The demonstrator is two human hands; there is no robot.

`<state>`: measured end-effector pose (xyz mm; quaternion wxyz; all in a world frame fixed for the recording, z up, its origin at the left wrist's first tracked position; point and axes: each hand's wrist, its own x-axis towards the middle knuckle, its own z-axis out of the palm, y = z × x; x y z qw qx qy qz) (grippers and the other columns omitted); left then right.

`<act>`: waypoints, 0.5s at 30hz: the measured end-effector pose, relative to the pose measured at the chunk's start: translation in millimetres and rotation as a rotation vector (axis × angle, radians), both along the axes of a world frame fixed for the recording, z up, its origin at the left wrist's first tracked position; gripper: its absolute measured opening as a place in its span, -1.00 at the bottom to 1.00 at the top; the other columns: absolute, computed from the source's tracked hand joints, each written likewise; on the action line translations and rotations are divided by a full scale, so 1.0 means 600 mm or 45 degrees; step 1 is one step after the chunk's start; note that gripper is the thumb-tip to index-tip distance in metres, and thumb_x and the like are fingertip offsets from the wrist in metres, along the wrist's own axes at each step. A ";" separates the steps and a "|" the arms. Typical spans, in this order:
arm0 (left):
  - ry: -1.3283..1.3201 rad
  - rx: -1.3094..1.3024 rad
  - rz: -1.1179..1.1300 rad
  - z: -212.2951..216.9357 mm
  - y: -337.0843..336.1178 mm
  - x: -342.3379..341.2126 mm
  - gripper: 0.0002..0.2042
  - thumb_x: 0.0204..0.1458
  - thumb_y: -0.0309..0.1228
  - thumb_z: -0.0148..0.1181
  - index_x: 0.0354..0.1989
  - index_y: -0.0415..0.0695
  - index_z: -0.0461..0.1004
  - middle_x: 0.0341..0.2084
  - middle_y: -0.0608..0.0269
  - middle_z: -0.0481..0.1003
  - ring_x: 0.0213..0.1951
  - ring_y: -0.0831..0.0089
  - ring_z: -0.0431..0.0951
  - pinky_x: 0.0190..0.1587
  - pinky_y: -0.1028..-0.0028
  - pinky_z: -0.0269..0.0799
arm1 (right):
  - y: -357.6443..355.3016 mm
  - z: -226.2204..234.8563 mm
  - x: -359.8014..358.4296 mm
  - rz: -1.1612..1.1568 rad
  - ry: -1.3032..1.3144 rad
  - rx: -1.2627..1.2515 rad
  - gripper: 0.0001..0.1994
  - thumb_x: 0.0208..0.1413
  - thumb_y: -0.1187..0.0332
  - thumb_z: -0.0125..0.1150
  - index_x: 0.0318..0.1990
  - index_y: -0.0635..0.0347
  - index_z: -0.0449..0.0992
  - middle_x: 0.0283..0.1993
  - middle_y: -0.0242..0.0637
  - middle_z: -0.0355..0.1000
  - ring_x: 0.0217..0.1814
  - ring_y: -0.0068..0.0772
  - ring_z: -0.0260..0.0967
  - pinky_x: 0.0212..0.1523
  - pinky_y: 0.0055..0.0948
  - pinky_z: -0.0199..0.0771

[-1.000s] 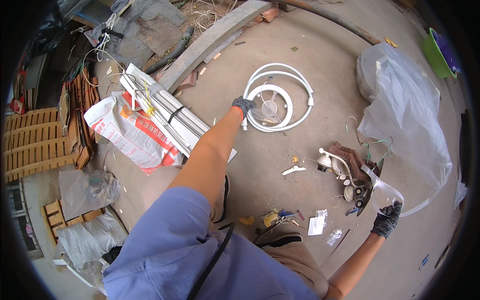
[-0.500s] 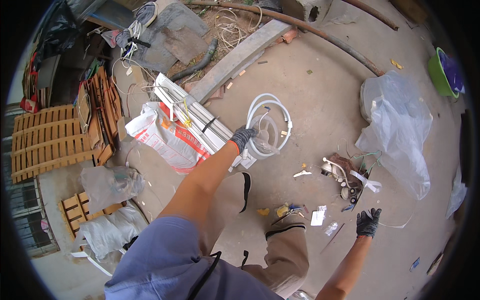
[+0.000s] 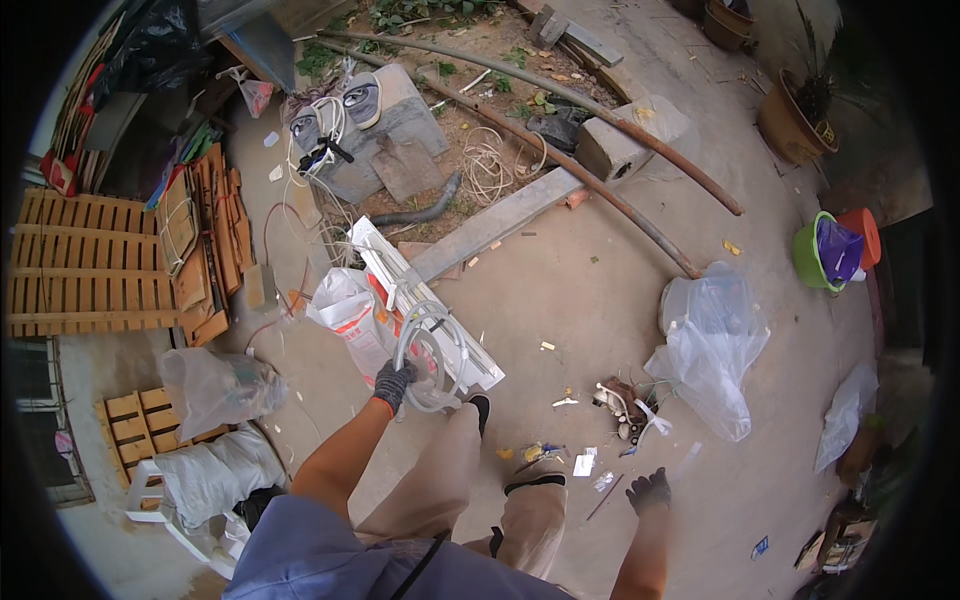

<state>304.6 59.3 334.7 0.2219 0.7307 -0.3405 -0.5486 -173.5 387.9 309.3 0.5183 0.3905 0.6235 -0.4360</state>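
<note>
My left hand point(image 3: 394, 382), in a dark grey knitted glove with an orange cuff, is closed around a coil of pale grey-white hose point(image 3: 402, 340). A clear plastic piece hangs inside the loops. The coil is held in front of a bundle of long white strips point(image 3: 482, 366) and a white sack with red print point(image 3: 350, 318). On the other side my right hand point(image 3: 648, 490), gloved alike, hangs over the floor with its fingers apart and nothing in it. Nearest to it lies a small heap of brown and white scrap parts point(image 3: 628, 412).
Rusty pipes point(image 3: 640, 228) and a concrete beam point(image 3: 500, 225) lie ahead. A big clear plastic bag point(image 3: 712, 350) and a green basin point(image 3: 808, 255) stand right. Wooden pallets point(image 3: 90, 262) lean left. Small litter, including a white card point(image 3: 585, 461), lies by my feet.
My left hand has carried the hose coil left and closer to my body. My right hand has shifted left. The view has tilted up, showing more of the far ground.
</note>
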 end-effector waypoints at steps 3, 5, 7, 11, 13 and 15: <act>-0.183 0.107 -0.062 0.063 -0.017 0.042 -0.81 -0.24 -0.33 0.12 -0.50 -0.20 0.39 -0.66 0.29 0.40 -0.58 0.51 0.37 -0.48 0.52 0.28 | -0.029 0.062 0.013 0.238 0.007 -0.020 -0.61 0.05 -0.03 -0.36 -0.10 -0.03 0.18 -0.12 -0.28 0.17 0.05 -0.22 0.01 0.08 -0.07 -0.15; -0.105 0.131 -0.021 0.093 -0.021 0.074 -0.80 -0.24 -0.32 0.12 -0.50 -0.20 0.40 -0.66 0.28 0.40 -0.58 0.51 0.37 -0.47 0.51 0.28 | -0.042 0.086 0.014 0.414 0.000 -0.098 -0.62 0.07 -0.01 -0.39 -0.14 0.01 0.20 -0.16 -0.26 0.18 0.02 -0.21 0.03 0.06 -0.09 -0.10; -0.057 0.142 0.032 0.125 -0.029 0.091 -0.77 -0.26 -0.30 0.13 -0.47 -0.21 0.40 -0.63 0.24 0.42 -0.56 0.47 0.38 -0.44 0.46 0.30 | -0.090 0.131 0.029 0.576 -0.032 -0.183 -0.62 0.08 0.01 -0.42 -0.17 0.04 0.22 -0.20 -0.24 0.19 -0.02 -0.21 0.06 0.04 -0.10 -0.05; -0.209 0.214 0.035 0.180 -0.065 0.100 -0.69 -0.29 -0.28 0.15 -0.38 -0.24 0.40 -0.56 0.16 0.43 -0.50 0.38 0.41 -0.36 0.43 0.32 | -0.150 0.140 0.034 0.690 0.196 0.079 -0.56 0.01 0.02 -0.15 -0.03 0.07 0.15 -0.23 -0.09 0.31 -0.28 -0.08 0.30 -0.35 -0.04 0.35; -0.239 0.183 0.044 0.192 -0.080 0.099 -0.68 -0.29 -0.27 0.15 -0.37 -0.23 0.40 -0.55 0.15 0.43 -0.49 0.38 0.41 -0.36 0.43 0.32 | -0.206 0.178 0.043 0.755 0.207 0.188 -0.62 0.02 0.06 -0.14 -0.08 0.08 0.19 -0.31 -0.12 0.33 -0.40 -0.14 0.33 -0.47 -0.12 0.38; -0.253 0.170 0.089 0.193 -0.092 0.096 -0.68 -0.29 -0.27 0.15 -0.37 -0.23 0.40 -0.55 0.14 0.43 -0.49 0.38 0.41 -0.36 0.43 0.33 | -0.254 0.209 0.039 0.949 0.241 0.185 -0.59 0.03 0.06 -0.21 -0.07 0.14 0.17 -0.29 -0.11 0.31 -0.38 -0.15 0.32 -0.43 -0.13 0.37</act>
